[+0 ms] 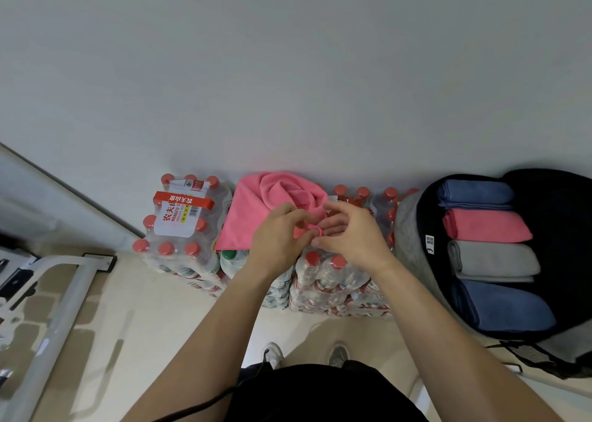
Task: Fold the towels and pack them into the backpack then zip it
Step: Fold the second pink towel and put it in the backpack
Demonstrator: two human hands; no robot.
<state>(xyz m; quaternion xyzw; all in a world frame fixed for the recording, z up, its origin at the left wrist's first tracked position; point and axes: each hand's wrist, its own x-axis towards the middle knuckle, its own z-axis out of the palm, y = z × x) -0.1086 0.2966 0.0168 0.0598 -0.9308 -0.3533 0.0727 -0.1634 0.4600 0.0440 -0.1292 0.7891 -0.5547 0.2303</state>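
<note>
Left hand (276,239), right hand (349,236), towel (253,210) corner

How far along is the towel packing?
Done: four folded towels lie in the open backpack. In hand: left hand and right hand pinch the unfolded pink towel on the bottle packs. Left: folding it, packing it, zipping.

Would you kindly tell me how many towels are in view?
5. Four folded ones lie in the backpack: blue, pink, grey, blue. The fifth, a pink towel, lies on the bottle packs, gripped by the left hand and right hand. More may be hidden underneath.
</note>
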